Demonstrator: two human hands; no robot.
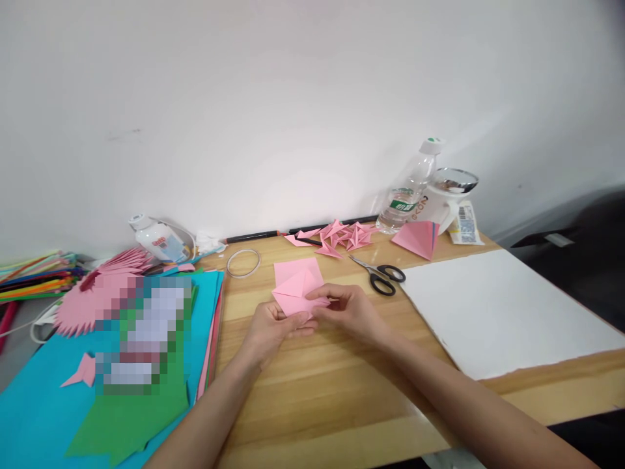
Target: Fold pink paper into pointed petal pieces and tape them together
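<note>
Both my hands meet at the middle of the wooden table (312, 391) over a partly folded pink paper (295, 286). My left hand (273, 326) pinches its near left edge from below. My right hand (349, 309) presses thumb and fingers on the paper's right corner. A flat pink square lies under the folded piece, sticking out behind it.
Black-handled scissors (383, 277) lie just right of the paper. A heap of folded pink pieces (342, 236), a tape ring (243, 262), a water bottle (407, 189) and a white jug (442, 198) stand behind. A white sheet (498, 306) covers the right; coloured paper sheets (73, 391) the left.
</note>
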